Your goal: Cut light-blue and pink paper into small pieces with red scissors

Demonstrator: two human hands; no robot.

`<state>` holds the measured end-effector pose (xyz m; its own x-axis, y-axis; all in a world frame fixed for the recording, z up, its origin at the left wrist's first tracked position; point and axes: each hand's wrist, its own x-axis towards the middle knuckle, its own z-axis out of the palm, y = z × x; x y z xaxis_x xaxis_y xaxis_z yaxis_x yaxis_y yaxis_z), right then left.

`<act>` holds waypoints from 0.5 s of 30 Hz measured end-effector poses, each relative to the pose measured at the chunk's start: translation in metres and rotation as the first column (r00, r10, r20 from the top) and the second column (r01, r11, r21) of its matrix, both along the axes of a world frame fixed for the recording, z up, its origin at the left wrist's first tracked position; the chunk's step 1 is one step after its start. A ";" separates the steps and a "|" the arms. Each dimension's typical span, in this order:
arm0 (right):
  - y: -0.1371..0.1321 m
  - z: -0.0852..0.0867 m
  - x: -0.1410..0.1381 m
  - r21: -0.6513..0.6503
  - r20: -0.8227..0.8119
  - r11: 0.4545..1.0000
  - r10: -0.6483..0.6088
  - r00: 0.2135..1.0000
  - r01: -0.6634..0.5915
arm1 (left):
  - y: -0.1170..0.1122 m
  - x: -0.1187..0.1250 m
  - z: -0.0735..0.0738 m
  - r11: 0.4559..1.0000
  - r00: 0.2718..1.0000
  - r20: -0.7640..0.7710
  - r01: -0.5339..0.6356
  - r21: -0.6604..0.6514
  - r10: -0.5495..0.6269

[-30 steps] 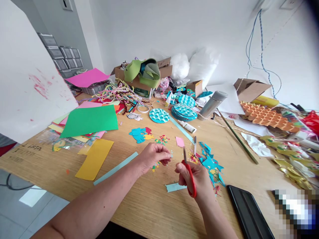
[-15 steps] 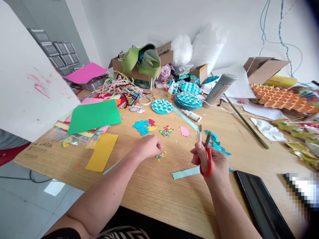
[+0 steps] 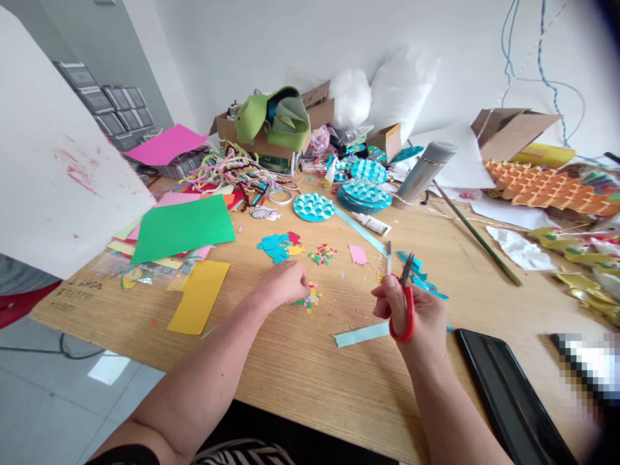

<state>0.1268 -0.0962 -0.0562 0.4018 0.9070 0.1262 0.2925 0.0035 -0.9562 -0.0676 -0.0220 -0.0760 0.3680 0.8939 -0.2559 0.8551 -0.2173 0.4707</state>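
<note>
Wooden table (image 3: 310, 381); red scissors (image 3: 411, 307) upright in grip of right hand (image 3: 427, 318)

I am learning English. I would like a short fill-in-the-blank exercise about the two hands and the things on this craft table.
1. The right hand holds scissors with ___ handles.
2. Beside the left hand lie small bits of coloured ___.
3. The sheet nearest the front edge of the table is ___.
4. The larger sheet just behind it is ___.

Missing words: red; paper; yellow; green.
</note>
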 end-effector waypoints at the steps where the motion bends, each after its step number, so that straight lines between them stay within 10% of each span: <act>1: 0.000 0.000 0.000 0.000 0.001 1.000 0.001 1.000 -0.001 | 0.001 0.000 0.000 1.000 1.000 0.003 -0.008 -0.003 0.008; 15: 0.003 -0.003 0.005 0.047 0.037 0.999 0.017 0.999 -0.018 | 0.004 0.002 -0.010 0.999 0.995 0.101 0.011 0.035 -0.014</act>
